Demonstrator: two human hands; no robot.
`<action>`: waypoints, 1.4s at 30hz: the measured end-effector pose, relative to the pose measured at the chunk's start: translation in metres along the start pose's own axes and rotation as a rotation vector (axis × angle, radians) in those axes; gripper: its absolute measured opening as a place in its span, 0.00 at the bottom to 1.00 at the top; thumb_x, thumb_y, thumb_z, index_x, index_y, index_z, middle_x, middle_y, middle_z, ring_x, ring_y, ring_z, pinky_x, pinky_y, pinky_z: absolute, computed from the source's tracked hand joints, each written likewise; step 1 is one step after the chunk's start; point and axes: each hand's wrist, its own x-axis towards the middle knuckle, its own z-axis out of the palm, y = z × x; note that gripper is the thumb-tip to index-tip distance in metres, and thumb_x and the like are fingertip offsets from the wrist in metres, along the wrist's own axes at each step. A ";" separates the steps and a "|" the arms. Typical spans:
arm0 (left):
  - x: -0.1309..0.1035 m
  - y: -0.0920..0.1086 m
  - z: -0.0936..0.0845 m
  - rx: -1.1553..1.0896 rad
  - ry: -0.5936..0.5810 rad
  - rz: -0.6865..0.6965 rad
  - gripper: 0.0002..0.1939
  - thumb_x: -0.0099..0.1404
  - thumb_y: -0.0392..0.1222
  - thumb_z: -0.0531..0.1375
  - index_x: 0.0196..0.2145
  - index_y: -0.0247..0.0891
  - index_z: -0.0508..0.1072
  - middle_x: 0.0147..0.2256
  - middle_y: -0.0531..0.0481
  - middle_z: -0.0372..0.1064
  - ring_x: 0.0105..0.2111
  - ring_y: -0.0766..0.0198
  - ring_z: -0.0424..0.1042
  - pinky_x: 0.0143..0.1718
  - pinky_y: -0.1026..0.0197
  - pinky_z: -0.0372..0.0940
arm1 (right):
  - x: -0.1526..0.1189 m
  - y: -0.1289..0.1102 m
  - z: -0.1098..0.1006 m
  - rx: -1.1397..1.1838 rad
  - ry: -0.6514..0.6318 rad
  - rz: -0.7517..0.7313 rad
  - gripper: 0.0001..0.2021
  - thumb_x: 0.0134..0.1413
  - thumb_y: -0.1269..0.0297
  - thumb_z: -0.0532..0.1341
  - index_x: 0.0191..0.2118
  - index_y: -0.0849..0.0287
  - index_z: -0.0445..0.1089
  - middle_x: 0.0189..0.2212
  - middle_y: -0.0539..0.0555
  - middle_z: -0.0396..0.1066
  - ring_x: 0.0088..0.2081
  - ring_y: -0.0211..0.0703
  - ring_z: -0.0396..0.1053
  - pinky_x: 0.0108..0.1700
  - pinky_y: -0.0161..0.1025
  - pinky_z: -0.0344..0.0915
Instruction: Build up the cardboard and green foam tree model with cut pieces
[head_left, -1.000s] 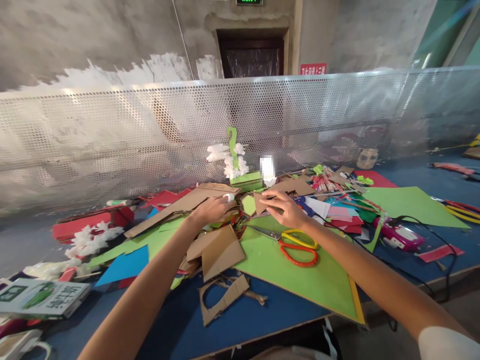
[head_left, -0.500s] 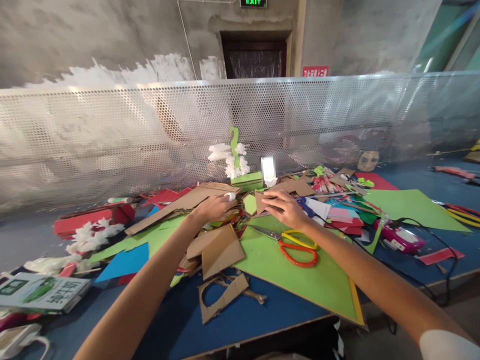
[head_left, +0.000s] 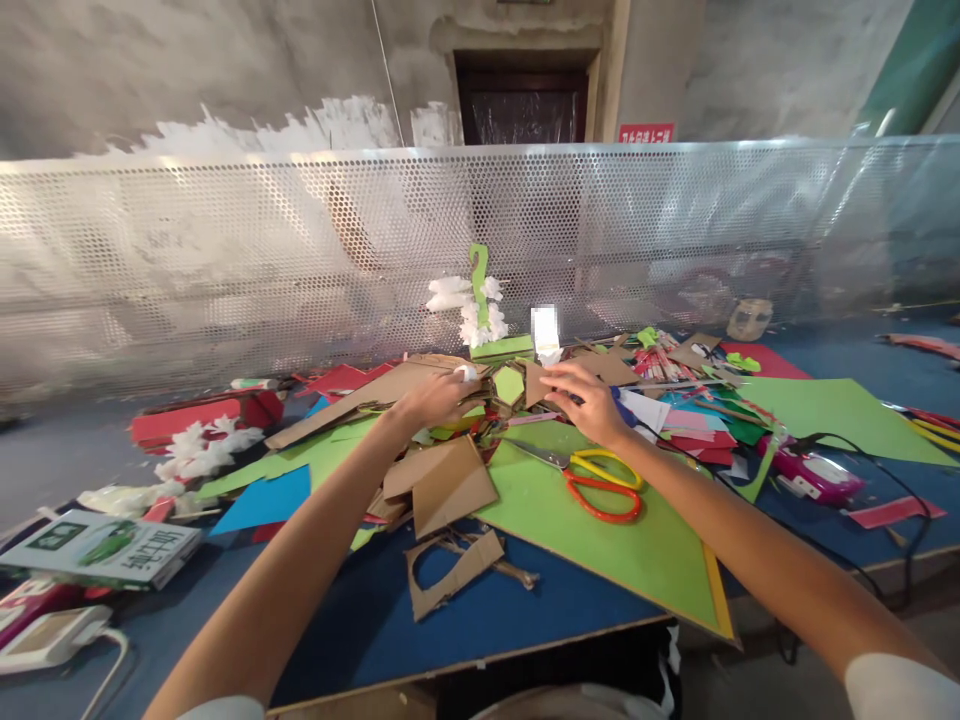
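My left hand is at the pile's centre, fingers curled beside a green-faced cardboard hexagon; a small white lump shows at its fingertips. What it grips is too small to tell. Right of the hexagon, my right hand has its thumb and fingers closed on the edge of a small brown cardboard piece. Below my hands, scissors with yellow and orange handles lie on a large green sheet. Behind them stands a green hook-shaped piece with white tufts.
Cardboard scraps and a cut-out ring lie nearer me. A milk carton and a red box are at the left. A magenta tool with a black cord sits at the right. A perforated metal screen stands behind.
The view has shifted slightly, moving the scene right and up. The hexagon now shows more fully between my hands, and my right fingers have drawn back to the brown piece's edge.
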 end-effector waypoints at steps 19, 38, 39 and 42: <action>-0.003 -0.005 0.003 0.126 0.081 -0.384 0.25 0.77 0.60 0.53 0.54 0.37 0.74 0.46 0.35 0.75 0.51 0.44 0.75 0.52 0.49 0.68 | -0.004 0.019 -0.004 0.386 -0.436 0.590 0.19 0.47 0.54 0.77 0.41 0.60 0.79 0.37 0.57 0.82 0.38 0.50 0.82 0.45 0.47 0.80; -0.002 -0.008 -0.055 -0.087 -0.306 -0.121 0.22 0.76 0.55 0.51 0.49 0.39 0.79 0.52 0.40 0.79 0.49 0.51 0.78 0.51 0.55 0.67 | -0.010 0.004 0.000 0.499 -0.671 0.471 0.25 0.50 0.72 0.68 0.56 0.57 0.77 0.52 0.58 0.73 0.47 0.44 0.76 0.49 0.39 0.73; -0.004 -0.010 -0.054 -0.101 -0.364 -0.106 0.22 0.75 0.55 0.52 0.49 0.38 0.79 0.51 0.40 0.80 0.49 0.52 0.78 0.51 0.56 0.67 | -0.010 0.005 0.001 0.509 -0.674 0.472 0.23 0.50 0.71 0.68 0.55 0.57 0.77 0.51 0.57 0.74 0.45 0.44 0.76 0.48 0.39 0.73; -0.010 -0.020 -0.053 -0.141 -0.495 -0.114 0.19 0.73 0.50 0.56 0.52 0.37 0.78 0.52 0.39 0.80 0.50 0.54 0.78 0.52 0.58 0.67 | -0.009 0.004 0.000 0.544 -0.692 0.476 0.18 0.51 0.66 0.70 0.50 0.58 0.78 0.46 0.56 0.76 0.44 0.46 0.76 0.45 0.39 0.71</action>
